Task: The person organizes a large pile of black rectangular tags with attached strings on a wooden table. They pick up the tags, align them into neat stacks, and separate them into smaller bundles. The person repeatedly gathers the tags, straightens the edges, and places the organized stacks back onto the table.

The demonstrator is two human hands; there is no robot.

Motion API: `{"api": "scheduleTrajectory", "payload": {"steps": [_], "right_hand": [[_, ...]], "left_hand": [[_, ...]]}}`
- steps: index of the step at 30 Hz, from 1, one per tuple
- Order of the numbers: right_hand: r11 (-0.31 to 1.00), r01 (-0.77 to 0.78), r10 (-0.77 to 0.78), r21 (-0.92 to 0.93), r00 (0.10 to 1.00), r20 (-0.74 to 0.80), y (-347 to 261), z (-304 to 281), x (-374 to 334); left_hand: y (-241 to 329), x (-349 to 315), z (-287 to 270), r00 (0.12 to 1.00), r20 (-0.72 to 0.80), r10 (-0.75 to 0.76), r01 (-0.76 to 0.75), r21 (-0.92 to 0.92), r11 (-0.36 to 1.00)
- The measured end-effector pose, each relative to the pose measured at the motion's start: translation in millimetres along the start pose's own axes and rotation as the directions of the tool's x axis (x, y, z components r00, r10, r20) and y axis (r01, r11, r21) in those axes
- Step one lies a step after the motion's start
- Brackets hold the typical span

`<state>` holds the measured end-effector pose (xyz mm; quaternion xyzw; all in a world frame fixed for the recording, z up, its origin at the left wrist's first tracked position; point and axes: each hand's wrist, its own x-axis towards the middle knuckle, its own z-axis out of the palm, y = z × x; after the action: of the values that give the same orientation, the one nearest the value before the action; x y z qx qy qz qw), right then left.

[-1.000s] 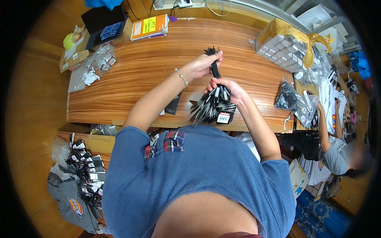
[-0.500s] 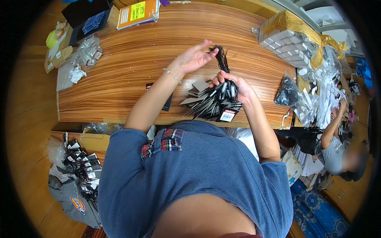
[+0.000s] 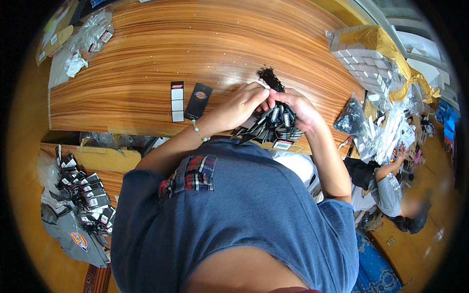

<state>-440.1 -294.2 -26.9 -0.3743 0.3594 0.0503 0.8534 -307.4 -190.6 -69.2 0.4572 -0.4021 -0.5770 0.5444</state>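
Observation:
A thick bunch of black hang tags [image 3: 266, 126] hangs from its gathered black strings [image 3: 269, 78] near the table's front edge. Wrapped round the top of the bunch, my right hand [image 3: 305, 111] is closed on it, thumb toward the strings. My left hand [image 3: 250, 103], a beaded bracelet at its wrist, meets it there with fingers pinched at the base of the strings; what exactly lies between them is hidden. Left of my hands, two loose tags lie flat: a narrow one with white panels [image 3: 177, 101] and a black one with a logo [image 3: 199, 101].
A plastic-wrapped stack of small white boxes [image 3: 364, 53] stands at the back right, by a bag of black items [image 3: 351, 116]. More bundled tags [image 3: 88, 190] rest on grey cloth at the lower left. Another person [image 3: 391, 195] sits at the far right.
My left hand has come down from above the strings to the bunch, beside my right hand. The two loose tags, formerly behind my forearm, now show. The view has shifted.

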Motion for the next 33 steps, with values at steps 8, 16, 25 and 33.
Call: {"api": "scheduleTrajectory", "payload": {"steps": [8, 16, 25, 33], "right_hand": [[0.998, 0.0, -0.003, -0.057, 0.999, -0.042, 6, 22, 4], [0.992, 0.124, -0.124, -0.005, 0.992, 0.015, 13, 20, 0], [0.907, 0.418, -0.401, -0.053, 0.896, 0.189, -3, 46, -13], [0.683, 0.633, -0.467, -0.365, 0.763, 0.448, -41, 110, -3]], "left_hand": [[5, 15, -2, 0.921, 0.095, -0.378, 0.388, -0.325, 0.863], [43, 25, 3, 0.976, 0.072, -0.206, 0.211, -0.559, 0.802], [98, 23, 13, 0.996, 0.082, 0.046, -0.006, -0.429, 0.903], [171, -31, -10, 0.982, -0.077, 0.172, -0.182, -0.144, 0.973]]}}
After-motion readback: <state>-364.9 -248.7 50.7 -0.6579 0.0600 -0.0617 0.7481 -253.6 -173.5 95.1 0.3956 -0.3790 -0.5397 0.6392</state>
